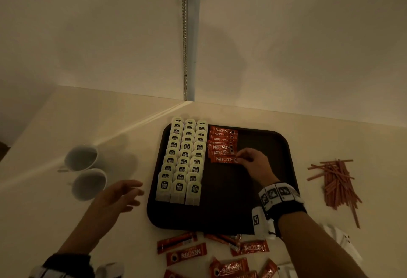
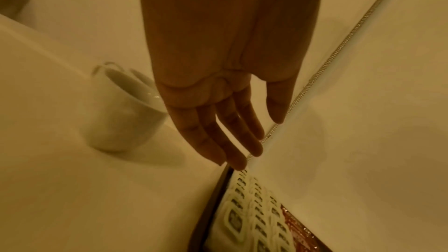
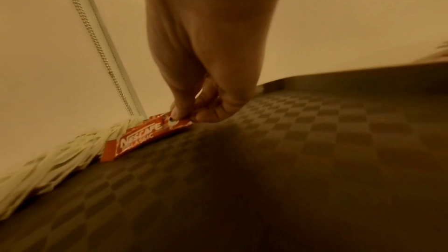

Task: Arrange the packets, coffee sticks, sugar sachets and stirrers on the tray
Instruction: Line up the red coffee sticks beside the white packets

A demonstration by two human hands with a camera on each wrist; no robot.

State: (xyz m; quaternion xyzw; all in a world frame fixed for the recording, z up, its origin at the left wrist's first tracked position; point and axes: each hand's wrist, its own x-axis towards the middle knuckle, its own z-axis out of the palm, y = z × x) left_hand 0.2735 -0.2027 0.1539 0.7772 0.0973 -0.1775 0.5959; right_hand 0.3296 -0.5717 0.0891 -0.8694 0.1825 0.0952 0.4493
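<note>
A dark tray (image 1: 253, 211) lies on the counter. Three columns of white tea packets (image 1: 182, 161) fill its left side. Beside them a column of red coffee sticks (image 1: 222, 143) overlaps downward. My right hand (image 1: 240, 161) pinches the right end of the nearest coffee stick (image 1: 223, 159) (image 3: 145, 137), which lies flat on the tray (image 3: 290, 160). My left hand (image 1: 130, 192) (image 2: 232, 141) hovers with straight fingers left of the tray, holding nothing. More loose coffee sticks (image 1: 187, 253) lie on the counter in front of the tray.
Two white cups (image 1: 88, 172) stand left of the tray, close to my left hand; one cup (image 2: 121, 110) shows in the left wrist view. A pile of reddish stirrers (image 1: 337, 183) lies to the right. White sachets (image 1: 343, 242) sit near my right forearm. A wall rises behind.
</note>
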